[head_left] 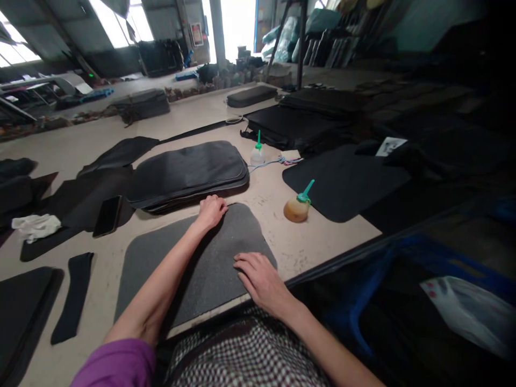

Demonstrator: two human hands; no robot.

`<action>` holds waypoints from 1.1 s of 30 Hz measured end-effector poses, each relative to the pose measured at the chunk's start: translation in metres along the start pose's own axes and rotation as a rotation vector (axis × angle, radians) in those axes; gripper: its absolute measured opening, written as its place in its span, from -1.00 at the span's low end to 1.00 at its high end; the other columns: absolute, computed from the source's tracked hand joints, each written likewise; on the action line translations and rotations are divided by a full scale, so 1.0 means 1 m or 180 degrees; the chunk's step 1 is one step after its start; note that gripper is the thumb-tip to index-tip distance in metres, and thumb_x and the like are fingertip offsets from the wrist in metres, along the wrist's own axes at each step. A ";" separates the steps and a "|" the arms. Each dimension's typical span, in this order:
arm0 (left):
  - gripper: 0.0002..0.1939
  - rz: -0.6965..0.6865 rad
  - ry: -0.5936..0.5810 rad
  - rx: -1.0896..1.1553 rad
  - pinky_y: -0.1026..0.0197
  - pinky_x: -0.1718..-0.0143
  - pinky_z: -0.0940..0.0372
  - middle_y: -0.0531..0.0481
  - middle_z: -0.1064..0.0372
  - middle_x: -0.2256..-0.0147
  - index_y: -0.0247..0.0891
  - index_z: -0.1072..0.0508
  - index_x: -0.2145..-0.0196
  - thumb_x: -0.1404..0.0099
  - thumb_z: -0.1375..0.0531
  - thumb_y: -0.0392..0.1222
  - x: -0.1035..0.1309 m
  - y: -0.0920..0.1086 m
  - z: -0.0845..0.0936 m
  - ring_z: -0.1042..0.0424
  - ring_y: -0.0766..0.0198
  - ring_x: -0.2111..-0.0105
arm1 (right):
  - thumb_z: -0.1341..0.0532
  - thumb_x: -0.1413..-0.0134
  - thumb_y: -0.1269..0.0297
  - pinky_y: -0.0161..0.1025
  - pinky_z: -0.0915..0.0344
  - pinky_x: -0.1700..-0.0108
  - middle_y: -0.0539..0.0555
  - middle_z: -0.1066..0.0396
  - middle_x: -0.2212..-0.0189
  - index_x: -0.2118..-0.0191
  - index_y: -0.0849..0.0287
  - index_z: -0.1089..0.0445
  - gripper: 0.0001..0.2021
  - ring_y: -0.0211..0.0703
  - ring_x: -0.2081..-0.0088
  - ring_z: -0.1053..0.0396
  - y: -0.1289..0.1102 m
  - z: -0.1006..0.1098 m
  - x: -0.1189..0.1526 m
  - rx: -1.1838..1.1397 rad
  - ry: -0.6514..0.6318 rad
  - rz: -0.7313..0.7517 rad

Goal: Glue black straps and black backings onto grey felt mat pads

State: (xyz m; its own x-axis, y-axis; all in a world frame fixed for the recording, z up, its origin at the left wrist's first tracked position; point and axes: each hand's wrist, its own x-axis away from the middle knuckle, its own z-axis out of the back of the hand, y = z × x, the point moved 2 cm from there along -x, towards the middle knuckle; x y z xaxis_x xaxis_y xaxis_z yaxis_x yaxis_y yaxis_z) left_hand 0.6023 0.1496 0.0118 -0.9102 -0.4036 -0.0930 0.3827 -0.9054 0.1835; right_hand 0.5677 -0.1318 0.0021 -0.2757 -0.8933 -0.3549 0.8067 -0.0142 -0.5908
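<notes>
A grey rounded sheet (193, 279) lies flat on the table in front of me. At its far edge is my left hand (213, 210), fingers bent and pressed together; what they grip, if anything, is hidden. My right hand (262, 280) rests on the sheet's right part with its fingers stretched out. Just beyond my left hand sits a stack of black rounded sheets (189, 169). To the right stands a squeeze bottle (296, 210) of amber liquid with a green nozzle. Farther back is a second, paler nozzle bottle (257, 155).
A phone (107, 216) and a crumpled white cloth (36, 227) lie on the left, near a dark strip (73, 296). Another black sheet (342, 183) covers the table's right side. A blue crate (363, 306) stands below the table edge at right.
</notes>
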 end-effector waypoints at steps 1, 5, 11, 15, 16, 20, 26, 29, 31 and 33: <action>-0.84 -0.0037 -0.0035 -0.0032 0.03 0.07 -0.21 -0.16 -0.48 0.15 -0.20 -0.58 0.23 -0.42 -0.20 -0.13 -0.001 0.000 0.000 -0.39 0.00 0.07 | -0.14 -0.40 0.47 0.08 -0.33 -0.13 0.20 -0.41 -0.11 -0.09 0.16 -0.35 -0.77 0.07 -0.12 -0.31 0.000 0.000 0.000 -0.0002 0.0004 -0.0003; -0.80 -0.0178 -0.0013 -0.0106 0.00 0.02 -0.19 -0.17 -0.48 0.16 -0.23 -0.55 0.23 -0.43 -0.15 -0.13 0.001 0.002 0.004 -0.39 0.00 0.07 | -0.16 -0.39 0.47 0.07 -0.32 -0.13 0.19 -0.40 -0.12 -0.09 0.17 -0.35 -0.77 0.07 -0.12 -0.31 0.002 -0.001 0.000 -0.0008 0.0012 -0.0022; -0.77 -0.0096 0.0352 -0.0033 -0.06 -0.08 -0.13 -0.21 -0.47 0.11 -0.25 -0.53 0.18 -0.47 -0.09 -0.13 0.006 -0.001 0.005 -0.36 -0.02 0.01 | -0.16 -0.38 0.47 0.07 -0.32 -0.13 0.19 -0.41 -0.11 -0.09 0.16 -0.36 -0.77 0.07 -0.14 -0.30 0.001 -0.001 0.001 0.0002 0.0013 -0.0018; -0.79 -0.0058 0.0394 0.0167 -0.08 -0.07 -0.16 -0.18 -0.49 0.15 -0.21 -0.55 0.23 -0.45 -0.15 -0.10 0.005 -0.006 -0.002 -0.39 -0.02 0.03 | -0.16 -0.38 0.47 0.06 -0.32 -0.13 0.19 -0.41 -0.11 -0.08 0.18 -0.36 -0.78 0.07 -0.13 -0.31 0.000 0.000 0.001 0.0003 0.0024 -0.0009; -0.78 -0.0044 0.0400 0.0238 -0.07 -0.07 -0.18 -0.16 -0.50 0.16 -0.20 -0.56 0.23 -0.45 -0.15 -0.08 0.004 -0.007 -0.002 -0.40 -0.02 0.04 | -0.16 -0.38 0.48 0.06 -0.32 -0.13 0.19 -0.41 -0.11 -0.08 0.18 -0.36 -0.78 0.07 -0.13 -0.31 -0.001 0.000 0.001 0.0010 0.0027 -0.0002; -0.68 0.0039 0.0586 0.0600 -0.01 -0.12 -0.23 -0.13 -0.52 0.00 -0.17 -0.51 -0.02 -0.54 -0.01 -0.07 0.011 -0.018 0.007 -0.44 0.08 -0.02 | -0.17 -0.38 0.46 0.07 -0.32 -0.14 0.20 -0.41 -0.12 -0.09 0.16 -0.36 -0.77 0.08 -0.14 -0.32 0.000 0.000 0.001 0.0035 0.0020 0.0011; -0.46 -0.0169 0.0791 0.1097 0.00 -0.20 -0.28 -0.23 -0.43 -0.16 -0.24 -0.26 -0.33 -0.56 0.05 0.06 0.073 -0.049 0.035 -0.43 0.08 -0.13 | -0.15 -0.40 0.44 0.09 -0.33 -0.13 0.20 -0.41 -0.12 -0.09 0.15 -0.36 -0.78 0.09 -0.13 -0.32 0.002 -0.001 0.000 0.0058 -0.0004 0.0014; -0.38 -0.0249 0.0447 0.0591 -0.12 -0.33 -0.14 -0.29 -0.27 -0.32 -0.26 -0.15 -0.41 -0.56 0.08 0.11 0.111 -0.063 0.036 -0.28 0.00 -0.30 | -0.15 -0.40 0.44 0.08 -0.34 -0.14 0.20 -0.41 -0.12 -0.10 0.14 -0.36 -0.77 0.07 -0.14 -0.32 0.002 -0.002 0.001 0.0071 -0.0010 0.0026; -0.34 -0.0405 0.0206 0.0335 -0.14 -0.39 -0.02 -0.28 -0.07 -0.42 -0.25 -0.03 -0.46 -0.57 0.12 0.13 0.131 -0.067 0.032 -0.09 0.01 -0.42 | -0.15 -0.40 0.44 0.08 -0.34 -0.14 0.19 -0.41 -0.12 -0.10 0.14 -0.36 -0.77 0.06 -0.14 -0.31 0.003 -0.002 0.001 0.0096 -0.0015 0.0032; -0.30 -0.0627 -0.0042 0.0089 -0.15 -0.44 0.10 -0.22 0.11 -0.49 -0.19 0.06 -0.50 -0.56 0.11 0.17 0.144 -0.066 0.027 0.09 0.04 -0.48 | -0.14 -0.40 0.44 0.09 -0.33 -0.14 0.20 -0.40 -0.13 -0.10 0.13 -0.36 -0.77 0.07 -0.14 -0.32 0.003 -0.003 0.001 0.0120 -0.0031 0.0044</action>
State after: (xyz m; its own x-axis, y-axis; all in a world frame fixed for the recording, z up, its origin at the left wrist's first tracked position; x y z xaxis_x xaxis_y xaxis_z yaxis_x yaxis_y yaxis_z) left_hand 0.4414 0.1548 0.0123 -0.9691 -0.2172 -0.1171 0.1927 -0.9626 0.1903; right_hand 0.5682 -0.1311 -0.0015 -0.2594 -0.8979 -0.3556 0.8296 -0.0187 -0.5581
